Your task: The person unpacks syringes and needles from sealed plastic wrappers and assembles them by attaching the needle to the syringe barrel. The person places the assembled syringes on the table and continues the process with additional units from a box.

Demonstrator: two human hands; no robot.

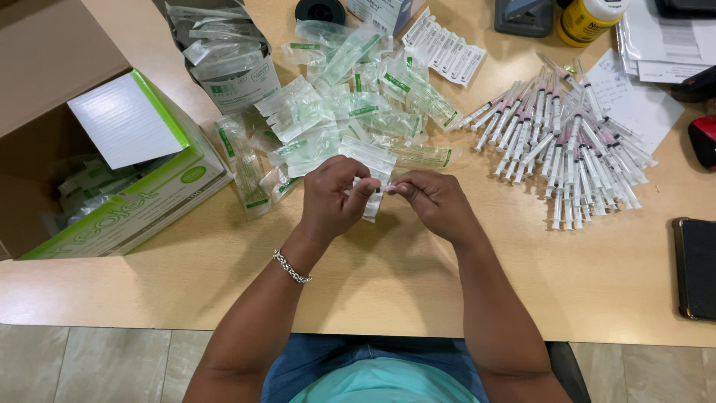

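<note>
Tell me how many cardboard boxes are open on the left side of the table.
2. A large brown cardboard box stands at the far left; a green and white carton lies beside it, flap open. Others may be hidden beyond the frame.

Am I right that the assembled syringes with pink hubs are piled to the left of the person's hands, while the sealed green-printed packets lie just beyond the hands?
Not quite: the head view shows the syringes with pink hubs piled to the right of the left hand and right hand. The sealed green-printed packets do lie just beyond the hands.
</note>
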